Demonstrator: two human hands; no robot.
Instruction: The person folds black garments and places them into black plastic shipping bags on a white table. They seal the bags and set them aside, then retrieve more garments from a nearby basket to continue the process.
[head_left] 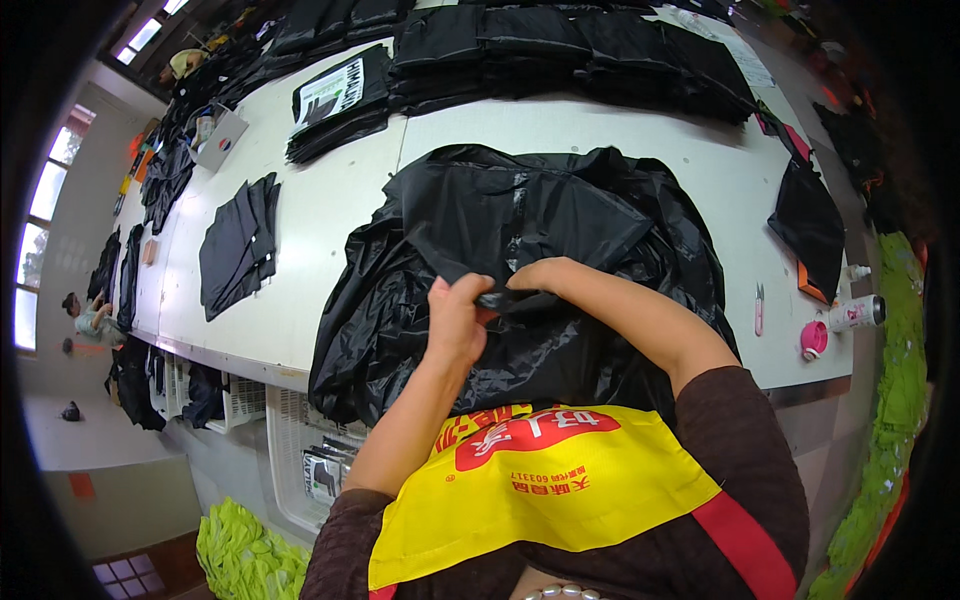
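Note:
A large pile of shiny black fabric garments (520, 220) lies on the white table (330, 200) right in front of me. My left hand (457, 318) pinches a fold of the black fabric near the pile's front. My right hand (540, 277) grips the same fold just to the right, and the two hands almost touch. Both forearms reach in from the lower edge over my yellow and red apron (540, 480).
Stacks of folded black garments (560, 50) line the table's far side, and one folded piece (238, 245) lies at the left. A black bag (808, 225), small snips (759, 308), a pink cap (813, 340) and a spray can (856, 314) sit at the right. White baskets (300, 460) stand below the table.

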